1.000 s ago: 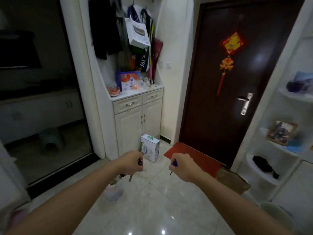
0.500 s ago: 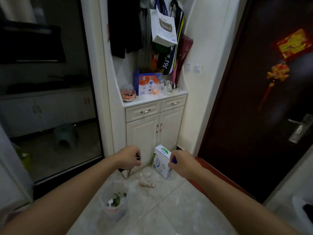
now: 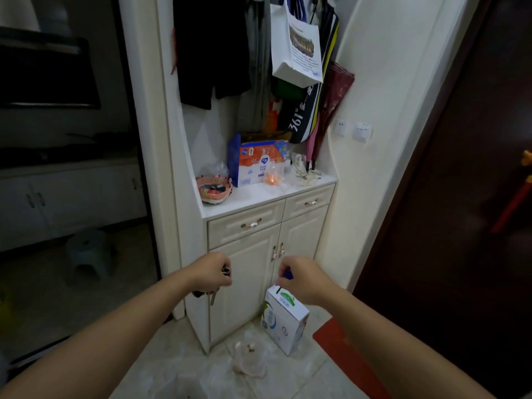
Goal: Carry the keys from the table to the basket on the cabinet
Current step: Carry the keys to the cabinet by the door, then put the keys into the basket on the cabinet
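My left hand (image 3: 211,272) is closed around a bunch of keys (image 3: 225,270); a metal ring shows at the top of the fist and a key blade hangs below it. A blue-headed key (image 3: 287,274) is pinched in my right hand (image 3: 302,279). Both hands are held out in front of the white cabinet's (image 3: 259,257) doors, below its top. The small woven basket (image 3: 213,189) with a pink rim sits on the cabinet top at its left end, with small dark and coloured things inside.
On the cabinet top stand a blue and orange box (image 3: 253,162) and clear plastic bags (image 3: 273,175). Clothes and bags (image 3: 296,44) hang above. A white carton (image 3: 283,318) and a plastic bag (image 3: 249,361) lie on the floor. A dark door (image 3: 475,168) is at right.
The view has closed in on the cabinet, which now looms larger and more central. Both hands keep their grip on the keys and are now right in front of the cabinet doors.
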### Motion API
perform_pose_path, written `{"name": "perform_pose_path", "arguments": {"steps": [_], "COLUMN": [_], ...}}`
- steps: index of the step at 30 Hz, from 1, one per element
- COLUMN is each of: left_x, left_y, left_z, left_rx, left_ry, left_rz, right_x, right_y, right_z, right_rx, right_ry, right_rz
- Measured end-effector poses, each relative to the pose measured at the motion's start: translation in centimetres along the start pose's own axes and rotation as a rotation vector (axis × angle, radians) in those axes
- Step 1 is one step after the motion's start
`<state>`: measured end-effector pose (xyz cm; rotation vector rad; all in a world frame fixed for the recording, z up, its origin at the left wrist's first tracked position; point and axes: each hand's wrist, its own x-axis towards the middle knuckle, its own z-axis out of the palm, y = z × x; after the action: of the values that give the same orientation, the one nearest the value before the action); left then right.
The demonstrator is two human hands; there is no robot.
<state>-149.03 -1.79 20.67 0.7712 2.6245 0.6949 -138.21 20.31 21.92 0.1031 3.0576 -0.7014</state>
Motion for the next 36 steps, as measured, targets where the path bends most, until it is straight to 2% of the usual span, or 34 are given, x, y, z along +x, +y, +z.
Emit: {"name": "perform_pose_path", "arguments": {"steps": [5, 13, 19, 24, 28, 36], "left_x": [8.0, 21.3, 29.6, 35.7, 40.5, 46.7], "left_y": [-1.5, -2.3, -2.0, -4.0, -7.2, -12.8], "left_z": [-2.5, -5.1, -10.0, -14.5, -16.6, -17.6], "left_rx": [-0.014, 0.006, -0.071, -0.1, -0.186, -0.274], "left_ry": [0.02, 0.023, 0.224, 0.406, 0.39, 0.415], "left_rz": [-0.04, -0.153, -0.246, -0.399, -0.489, -0.485], "right_x": [9.6, 25.5, 36.2, 42.2, 46.4, 52.8], "right_y": [1.8, 6.8, 8.6, 8.9, 7.9, 3.8], "right_z": [-0.9, -2.7, -5.4, -5.7, -5.6, -4.3], "right_rx": [0.01, 0.017, 0.031, 0.044, 0.08, 0.093], "right_ry": [-0.007, -0.057, -0.128, -0.15, -0.12, -0.107], "right_rz": [-0.045, -0.215, -0.29, -0.298, -0.27, -0.248]}}
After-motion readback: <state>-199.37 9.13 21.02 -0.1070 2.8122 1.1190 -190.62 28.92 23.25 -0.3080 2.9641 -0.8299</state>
